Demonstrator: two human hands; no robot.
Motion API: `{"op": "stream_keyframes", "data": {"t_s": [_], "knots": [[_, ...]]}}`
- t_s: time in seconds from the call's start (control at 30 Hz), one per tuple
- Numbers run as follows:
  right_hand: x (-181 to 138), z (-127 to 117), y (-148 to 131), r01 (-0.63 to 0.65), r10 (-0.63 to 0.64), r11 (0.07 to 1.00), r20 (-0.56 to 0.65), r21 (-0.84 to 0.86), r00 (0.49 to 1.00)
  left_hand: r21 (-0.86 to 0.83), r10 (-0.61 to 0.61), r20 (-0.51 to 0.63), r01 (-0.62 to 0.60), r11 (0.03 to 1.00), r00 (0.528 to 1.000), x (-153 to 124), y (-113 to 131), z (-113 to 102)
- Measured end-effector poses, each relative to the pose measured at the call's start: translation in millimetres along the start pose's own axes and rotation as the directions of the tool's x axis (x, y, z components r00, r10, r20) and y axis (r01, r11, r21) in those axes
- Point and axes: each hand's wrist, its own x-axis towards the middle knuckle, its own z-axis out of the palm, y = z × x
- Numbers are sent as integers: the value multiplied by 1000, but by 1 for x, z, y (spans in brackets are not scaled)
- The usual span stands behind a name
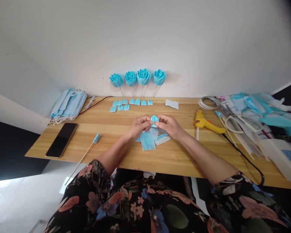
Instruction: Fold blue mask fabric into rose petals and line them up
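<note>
My left hand (139, 127) and my right hand (168, 125) meet over the middle of the wooden table (111, 152). Both pinch one small folded blue fabric piece (154, 118) between their fingertips. Under the hands lie several flat blue and white fabric squares (147, 140). Behind them, a row of small folded blue petals (129, 104) sits near the wall. Several finished blue fabric roses (137, 77) on sticks lean against the wall.
A black phone (62, 139) lies at the left front, with a stack of blue face masks (68, 105) behind it. A stick with a blue tip (85, 154) overhangs the front edge. At right are a yellow glue gun (207, 124), tape rolls (209, 102), scissors (235, 124) and fabric scraps (262, 110).
</note>
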Motion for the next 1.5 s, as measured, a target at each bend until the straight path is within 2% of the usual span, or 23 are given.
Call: {"op": "stream_keyframes", "data": {"t_s": [0.1,0.2,0.3,0.4,0.57,0.93,1.13,1.33,1.5], "knots": [[-1,-1,1,55,-55,998,2,-25,999,-159,-98,83,111,981,992,0,-1,1],[-1,-2,-1,93,-96,990,-16,-110,995,-173,-126,124,146,974,984,-1,1,1],[-2,-1,-4,98,-112,980,-70,-172,991,-41,-46,48,48,998,998,-2,5,0],[-2,-1,-7,83,-95,988,-90,-128,991,103,54,-52,-48,994,997,-3,11,-1],[-1,-4,-7,72,-73,997,-59,-13,996,167,81,-109,-62,984,991,-3,14,2],[1,-2,-5,94,-108,989,-117,-117,987,232,126,-68,-107,967,990,-3,11,2],[0,-5,-6,85,-92,991,-65,-103,994,208,106,-85,-87,974,991,-2,9,1],[1,-12,-7,101,-111,990,-95,-103,989,174,100,-91,-83,981,991,-5,16,3],[0,-10,-8,86,-93,990,-50,-116,994,175,101,-102,-82,981,990,-5,15,3]]}}
